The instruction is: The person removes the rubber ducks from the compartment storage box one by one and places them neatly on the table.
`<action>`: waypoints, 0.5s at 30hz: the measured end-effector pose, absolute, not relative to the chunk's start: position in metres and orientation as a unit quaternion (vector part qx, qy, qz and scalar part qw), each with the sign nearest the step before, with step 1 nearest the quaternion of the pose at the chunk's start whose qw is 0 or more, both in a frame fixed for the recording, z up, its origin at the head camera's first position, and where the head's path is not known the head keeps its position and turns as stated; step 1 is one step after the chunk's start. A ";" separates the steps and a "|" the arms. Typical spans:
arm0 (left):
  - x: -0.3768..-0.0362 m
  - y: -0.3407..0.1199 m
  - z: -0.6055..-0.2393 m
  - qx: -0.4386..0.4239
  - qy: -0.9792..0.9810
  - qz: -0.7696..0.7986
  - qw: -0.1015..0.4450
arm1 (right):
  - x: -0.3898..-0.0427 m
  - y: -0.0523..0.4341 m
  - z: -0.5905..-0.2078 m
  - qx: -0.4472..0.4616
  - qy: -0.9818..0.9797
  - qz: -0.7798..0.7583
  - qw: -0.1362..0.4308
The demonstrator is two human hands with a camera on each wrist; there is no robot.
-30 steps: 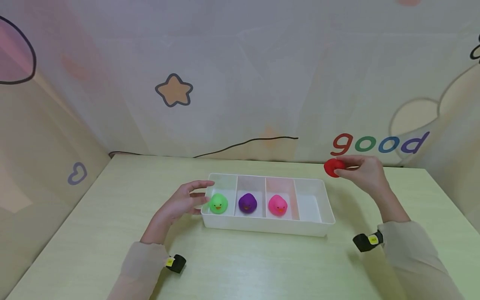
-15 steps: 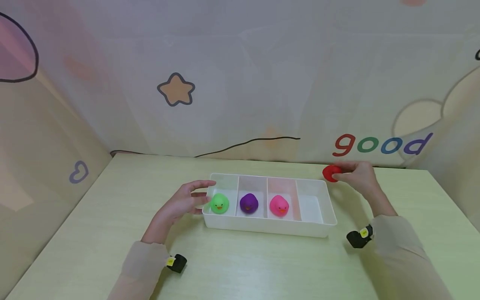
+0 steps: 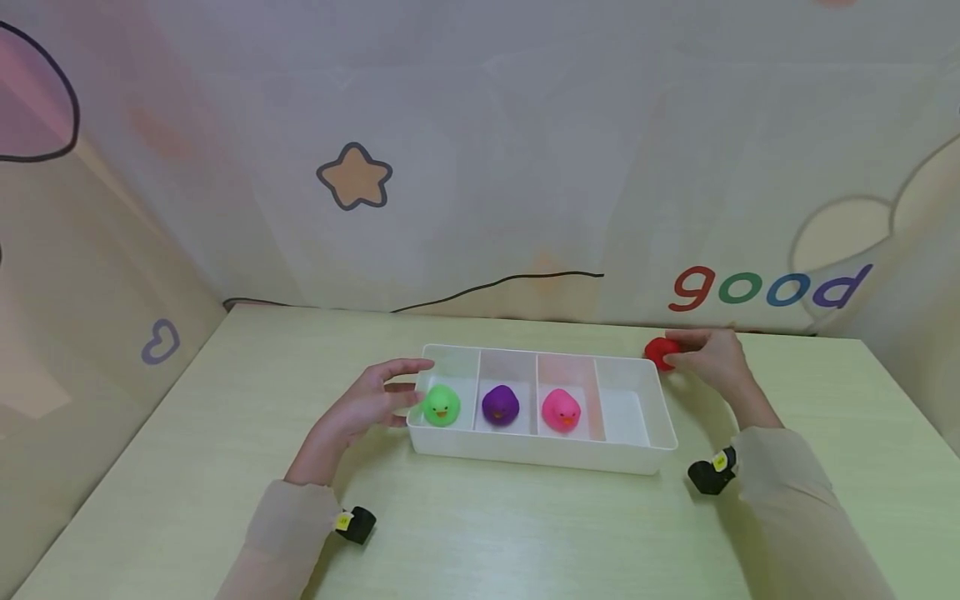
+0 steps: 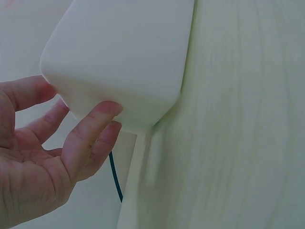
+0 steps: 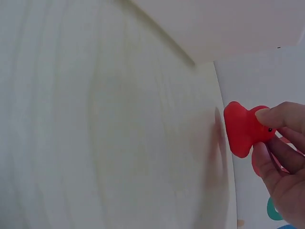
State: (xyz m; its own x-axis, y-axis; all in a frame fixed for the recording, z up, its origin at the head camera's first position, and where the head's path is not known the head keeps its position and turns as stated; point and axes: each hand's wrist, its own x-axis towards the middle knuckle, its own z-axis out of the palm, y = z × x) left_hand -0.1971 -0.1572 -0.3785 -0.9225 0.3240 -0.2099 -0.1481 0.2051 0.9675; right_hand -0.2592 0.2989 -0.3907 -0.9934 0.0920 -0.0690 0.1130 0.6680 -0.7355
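A red rubber duck (image 3: 658,353) is pinched between the thumb and fingers of my right hand (image 3: 712,362), beyond the right end of a white divided tray (image 3: 525,450). In the right wrist view the duck (image 5: 240,129) appears just above the tabletop, with its shadow beside it. My left hand (image 3: 371,400) touches the tray's left end. In the left wrist view, its fingertips rest against the tray's outer wall (image 4: 124,52). A green duck (image 3: 442,406), a purple duck (image 3: 500,405) and a pink duck (image 3: 561,411) sit in separate compartments from left to right. The rightmost compartment (image 3: 626,408) holds no duck.
The pale wooden table (image 3: 480,533) runs back to a printed cloth backdrop (image 3: 480,167). The backdrop bears a star (image 3: 356,176) and coloured letters. A dark camera is worn on each wrist, over light sleeves.
My right hand has moved down and slightly left with the red duck, toward the table beyond the tray's right end. The left hand keeps its place at the tray.
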 end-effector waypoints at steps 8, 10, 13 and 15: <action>-0.197 -0.157 -0.378 0.057 0.750 0.632 0.188 | -0.248 0.288 -0.379 0.042 0.916 -0.398 0.018; -0.197 -0.157 -0.378 0.057 0.750 0.631 0.188 | -0.249 0.288 -0.379 0.042 0.915 -0.401 0.020; -0.197 -0.157 -0.378 0.055 0.752 0.630 0.187 | -0.249 0.288 -0.381 0.042 0.913 -0.404 0.019; -0.197 -0.157 -0.378 0.055 0.752 0.630 0.188 | -0.250 0.288 -0.382 0.045 0.912 -0.406 0.019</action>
State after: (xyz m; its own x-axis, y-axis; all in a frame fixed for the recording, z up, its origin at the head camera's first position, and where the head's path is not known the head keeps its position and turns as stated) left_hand -0.1968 -0.1574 -0.3783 -0.9236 0.3185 -0.2132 -0.1543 0.2000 0.9676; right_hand -0.2497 0.2880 -0.3816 -0.9952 0.0666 -0.0722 0.0983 0.6655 -0.7399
